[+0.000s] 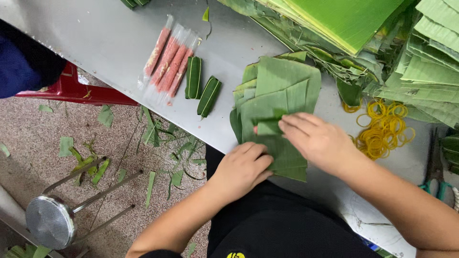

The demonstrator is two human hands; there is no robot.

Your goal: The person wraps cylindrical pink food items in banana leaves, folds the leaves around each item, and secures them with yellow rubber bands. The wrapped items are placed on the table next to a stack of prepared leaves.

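Observation:
A pile of cut green banana-leaf pieces (pixel 279 93) lies on the grey metal table (pixel 114 43). My left hand (pixel 241 168) grips the near edge of the top leaf, fingers curled around it. My right hand (pixel 315 138) presses flat on the same leaf, fingers pointing left at a small folded leaf strip (pixel 268 126). Several plastic-wrapped pink meat sticks (pixel 168 59) lie further left on the table. Beside them sit two leaf-wrapped rolls (pixel 201 86).
A heap of yellow rubber bands (pixel 385 129) lies right of my right hand. Large stacks of banana leaves (pixel 382 38) fill the far right. Scissors (pixel 437 177) rest at the right edge. Leaf scraps (pixel 158 143), a toppled metal stool (pixel 52 217) and a red stool (pixel 76 88) are on the floor.

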